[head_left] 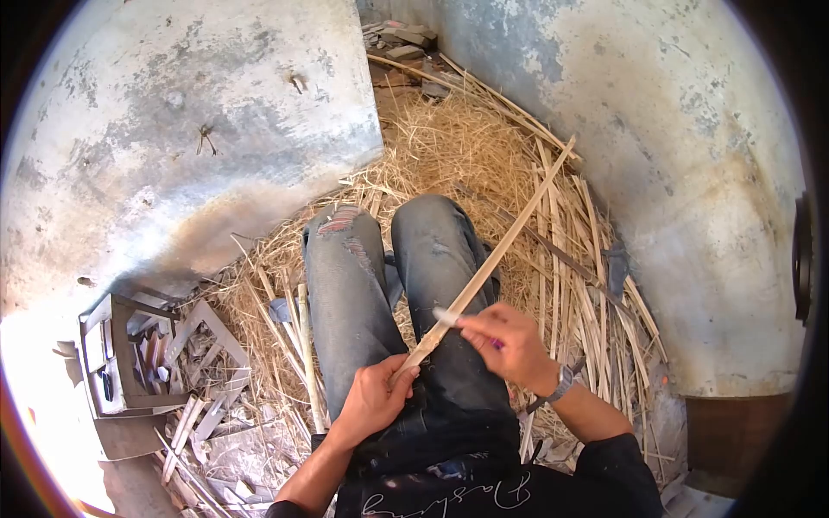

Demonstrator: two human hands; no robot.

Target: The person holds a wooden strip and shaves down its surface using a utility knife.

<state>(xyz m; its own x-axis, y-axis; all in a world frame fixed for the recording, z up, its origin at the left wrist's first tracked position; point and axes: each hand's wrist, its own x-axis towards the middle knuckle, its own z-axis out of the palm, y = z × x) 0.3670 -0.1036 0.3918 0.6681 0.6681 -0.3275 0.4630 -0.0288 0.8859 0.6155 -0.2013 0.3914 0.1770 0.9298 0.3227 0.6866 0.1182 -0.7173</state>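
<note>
A long pale bamboo strip point(501, 250) slants over my right thigh, its far end up and to the right. Near its lower end, my left hand point(376, 399) is closed round it. My right hand point(508, 344) grips a small knife point(446, 318), whose short blade is blurred and lies across the strip just above a knot. A bit of purple handle shows below my right fingers. My jeans point(345, 293) are under the strip, and a watch point(561, 382) is on my right wrist.
Thin shavings point(449, 142) heap up beyond my knees. Several split strips point(596, 302) lie along the right wall point(691, 173). A wall point(190, 104) stands at the left, with a broken wooden frame point(129, 388) and scraps below it. Rubble point(401, 39) lies at the back.
</note>
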